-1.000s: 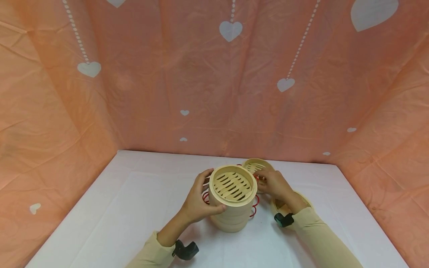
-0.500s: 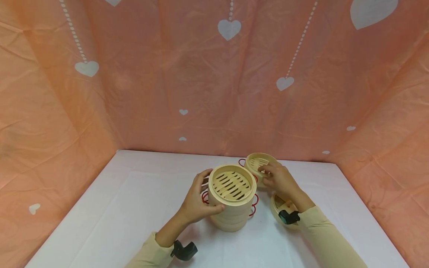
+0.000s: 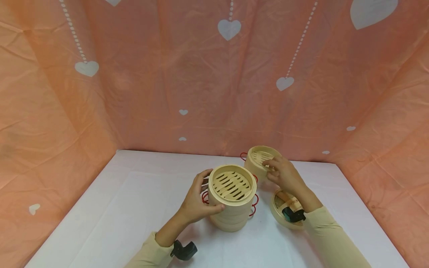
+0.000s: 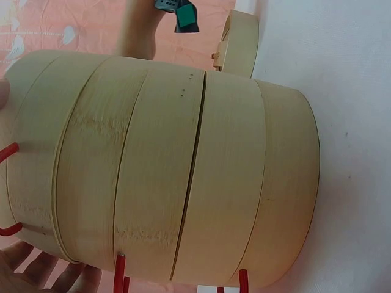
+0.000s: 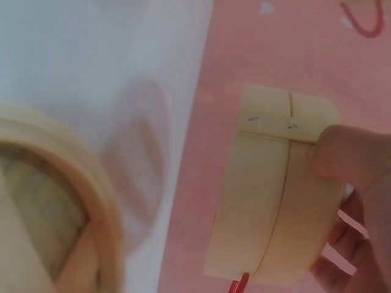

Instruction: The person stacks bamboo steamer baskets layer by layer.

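A stack of bamboo steamer baskets [image 3: 231, 214] with red side loops stands upright at the middle of the table; its top tier shows a slatted floor. My left hand [image 3: 197, 201] grips the stack's upper part from the left, thumb in front and fingers behind. Behind and right of the stack, a separate bamboo steamer basket [image 3: 256, 168] is tilted and raised above the table. My right hand [image 3: 285, 175] holds it by its right side. In the right wrist view, the thumb and fingers pinch that basket's wall [image 5: 263, 201].
A round bamboo steamer lid [image 3: 281, 216] lies on the white table [image 3: 140, 201], partly hidden under my right wrist. A pink sheet [image 3: 151, 93] with white hearts encloses the back and sides.
My right hand has lifted the separate steamer basket upward and slightly right, away from the stack. More of the lid has come into view. My left hand and the stack hold still.
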`<state>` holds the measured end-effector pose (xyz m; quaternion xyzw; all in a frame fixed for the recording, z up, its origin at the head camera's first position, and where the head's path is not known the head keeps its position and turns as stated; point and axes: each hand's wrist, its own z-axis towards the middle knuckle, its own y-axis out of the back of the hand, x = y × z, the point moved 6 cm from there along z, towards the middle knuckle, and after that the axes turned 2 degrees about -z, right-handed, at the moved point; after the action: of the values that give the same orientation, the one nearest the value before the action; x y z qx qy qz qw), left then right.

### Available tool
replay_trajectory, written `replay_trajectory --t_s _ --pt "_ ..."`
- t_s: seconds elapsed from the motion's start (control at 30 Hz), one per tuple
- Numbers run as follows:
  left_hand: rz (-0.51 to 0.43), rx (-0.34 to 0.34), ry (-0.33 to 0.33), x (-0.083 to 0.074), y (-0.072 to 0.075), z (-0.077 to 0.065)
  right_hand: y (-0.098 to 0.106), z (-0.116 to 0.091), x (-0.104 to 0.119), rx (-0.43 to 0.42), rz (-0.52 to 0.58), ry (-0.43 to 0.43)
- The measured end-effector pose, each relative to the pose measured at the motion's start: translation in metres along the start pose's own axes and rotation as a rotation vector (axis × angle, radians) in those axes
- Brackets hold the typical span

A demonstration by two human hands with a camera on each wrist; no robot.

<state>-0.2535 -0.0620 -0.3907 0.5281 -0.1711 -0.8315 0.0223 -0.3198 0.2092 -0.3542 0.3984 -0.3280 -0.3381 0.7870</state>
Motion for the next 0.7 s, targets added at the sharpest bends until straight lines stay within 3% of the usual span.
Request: replay_trajectory --t_s 0.2,0.5,0.7 --pt "0.017 -0.005 -0.003 -0.001 0.001 0.001 0.012 0.002 0.005 -0.033 0.044 0.012" --pt "0.015 -0.001 0.004 0.000 0.001 0.001 0.033 0.002 0.013 -0.149 0.013 0.085" --pt "0.001 -0.004 0.006 0.000 0.002 0.000 0.044 0.003 0.018 -0.181 0.030 0.083"
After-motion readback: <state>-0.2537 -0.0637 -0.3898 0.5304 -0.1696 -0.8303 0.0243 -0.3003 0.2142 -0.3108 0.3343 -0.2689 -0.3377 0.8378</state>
